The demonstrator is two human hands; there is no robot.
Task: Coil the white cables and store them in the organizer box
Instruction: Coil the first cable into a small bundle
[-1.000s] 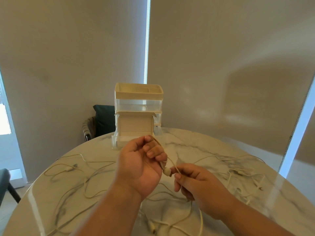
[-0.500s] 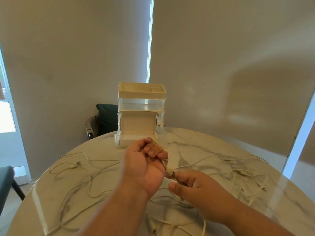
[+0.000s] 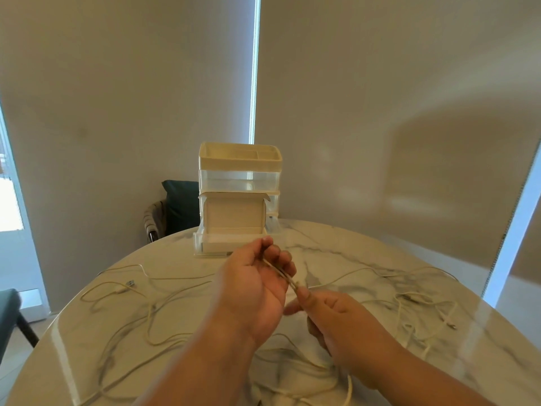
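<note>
**Both hands on one white cable, box waiting at twelve o'clock**

Head view: the left hand (image 3: 251, 291) is raised above the surface (image 3: 366, 259), its fingers curled round a few thin strands of a white cable (image 3: 281, 272), probably so that the loops gather in one place. The right hand (image 3: 342, 326), at about four o'clock from it, pinches the same cable between thumb and forefinger just below the left fingers. That pinch seems meant to feed and steer the next turn. The short run between the two hands looks taut. The rest of this cable drops toward six o'clock, and I cannot tell how much is left to wind.

The organizer box (image 3: 240, 197) stands at twelve o'clock beyond the hands, near the far edge. Its lowest tray appears to project toward the person, presumably ready for a finished coil. Loose cables (image 3: 152, 315) sprawl at nine o'clock, one ending in a plug (image 3: 130, 283). Another tangle (image 3: 424, 312) lies uncoiled at three o'clock. On this showing the task looks to be at an early stage
</note>
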